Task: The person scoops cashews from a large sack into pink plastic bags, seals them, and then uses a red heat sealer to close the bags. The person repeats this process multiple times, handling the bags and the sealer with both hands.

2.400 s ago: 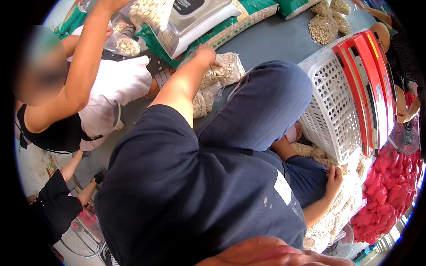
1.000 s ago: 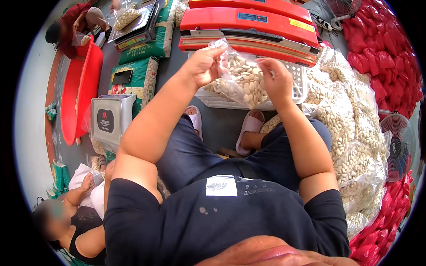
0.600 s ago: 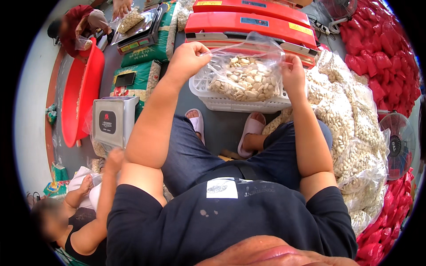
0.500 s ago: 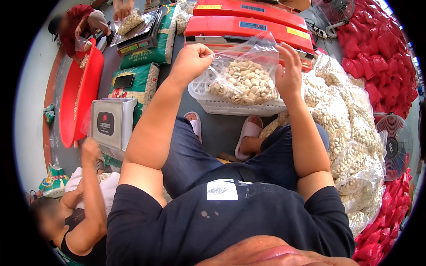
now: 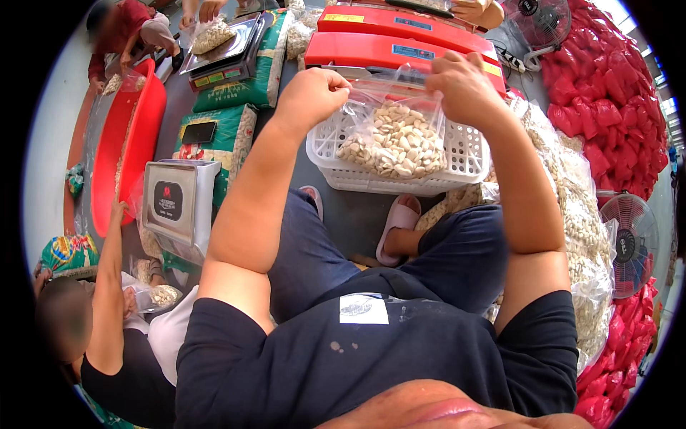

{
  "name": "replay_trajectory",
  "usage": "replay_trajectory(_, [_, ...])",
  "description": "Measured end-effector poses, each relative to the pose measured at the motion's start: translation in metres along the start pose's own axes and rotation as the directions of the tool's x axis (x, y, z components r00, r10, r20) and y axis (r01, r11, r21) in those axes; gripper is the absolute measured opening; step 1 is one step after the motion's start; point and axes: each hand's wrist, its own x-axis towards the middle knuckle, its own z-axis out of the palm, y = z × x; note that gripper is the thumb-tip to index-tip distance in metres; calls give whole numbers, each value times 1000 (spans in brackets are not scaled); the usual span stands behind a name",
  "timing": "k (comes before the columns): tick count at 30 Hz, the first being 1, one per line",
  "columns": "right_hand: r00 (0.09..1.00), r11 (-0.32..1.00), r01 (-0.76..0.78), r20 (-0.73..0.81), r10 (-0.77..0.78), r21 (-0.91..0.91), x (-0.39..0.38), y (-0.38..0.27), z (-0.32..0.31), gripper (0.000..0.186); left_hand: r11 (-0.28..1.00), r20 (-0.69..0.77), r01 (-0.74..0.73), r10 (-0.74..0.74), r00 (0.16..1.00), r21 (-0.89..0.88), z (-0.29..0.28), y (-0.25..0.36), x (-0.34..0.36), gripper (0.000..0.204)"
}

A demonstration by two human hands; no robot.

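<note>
A clear plastic bag of large pale flat beans (image 5: 398, 141) rests on a white slotted basket (image 5: 471, 154) in front of me. My left hand (image 5: 312, 94) pinches the upper left corner of the bag's mouth between thumb and fingers. At the upper right corner, my right hand (image 5: 464, 84) has its fingers bent and closed on the plastic. The bag's top is drawn out between both hands, just in front of a red bag sealer (image 5: 364, 51). The fingertips of my right hand are partly hidden by its own knuckles.
A second red sealer (image 5: 411, 25) stands behind. Large bean sacks (image 5: 557, 207), fans (image 5: 629, 243) and a red bag heap (image 5: 607, 93) lie right. Left are a boxy scale (image 5: 171, 200), a phone (image 5: 199, 133) and a red tub (image 5: 128, 143). Co-workers sit at the left.
My right hand has gone from open beside the bag to closed on its upper right corner. My left hand keeps its pinch. The co-worker at lower left has reached toward the red tub.
</note>
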Motion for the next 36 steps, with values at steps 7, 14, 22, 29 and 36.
replay_trajectory(7, [923,986,-165,-356,148,-20,-57,25,32,14,963,322,259,-225,920,-69,-8,1,5,21])
replay_trajectory(14, [913,855,-126,-277,298,503,-71,39,49,17,860,366,302,-148,919,-411,-2,8,12,18])
replay_trajectory(22, [589,989,40,-803,90,141,-90,23,11,6,947,-376,-231,135,917,-224,-32,36,-10,15])
replay_trajectory(29, [811,922,20,-545,211,387,-109,30,37,10,985,-171,-72,99,980,154,-4,23,-17,17])
replay_trajectory(36, [768,368,-73,-183,614,927,-100,30,58,9,836,377,316,-143,915,-448,-31,-27,4,35])
